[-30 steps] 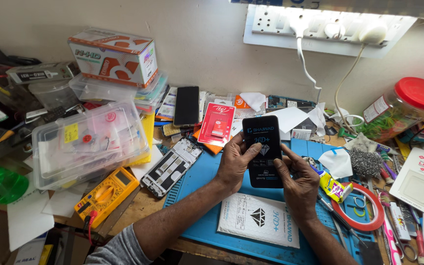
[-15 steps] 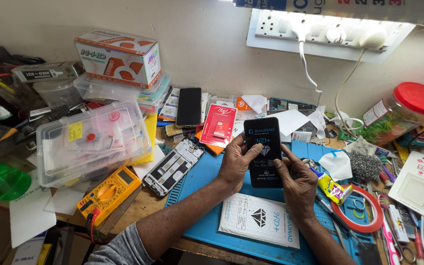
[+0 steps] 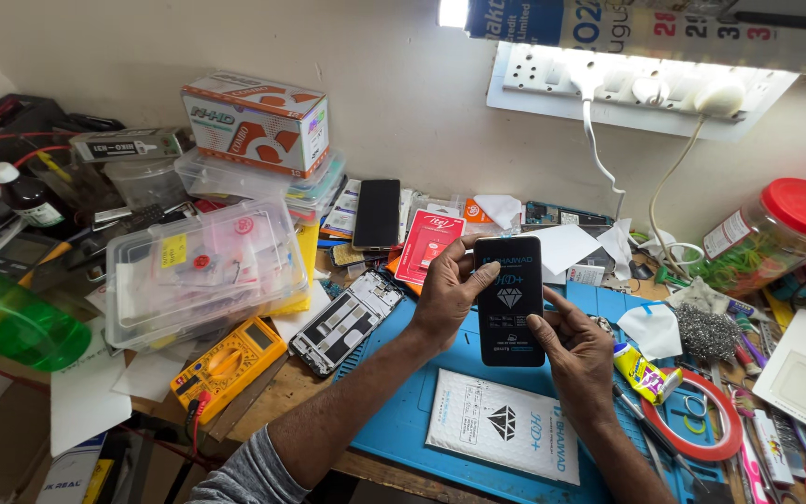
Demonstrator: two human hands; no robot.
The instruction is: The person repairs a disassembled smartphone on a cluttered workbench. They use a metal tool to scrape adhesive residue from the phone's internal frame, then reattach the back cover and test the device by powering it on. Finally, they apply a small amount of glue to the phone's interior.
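Left hand [image 3: 448, 297] and right hand [image 3: 578, 347] are clamped on the black screen panel [image 3: 509, 299] above the blue mat [image 3: 403, 411]; inspection step judged underway, steady edge grip needed next.

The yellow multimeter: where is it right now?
In the head view, the multimeter lies at the table's front left edge, just below the clear plastic box and left of the bare phone frame.

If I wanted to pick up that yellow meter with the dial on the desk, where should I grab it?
Probably by its two long sides, coming down from above. The yellow multimeter lies flat, face up, near the front edge of the desk, so its narrow edges are free. The clear plastic box crowds its far end, and leads trail from the near end, so a mid-body grip looks easiest.
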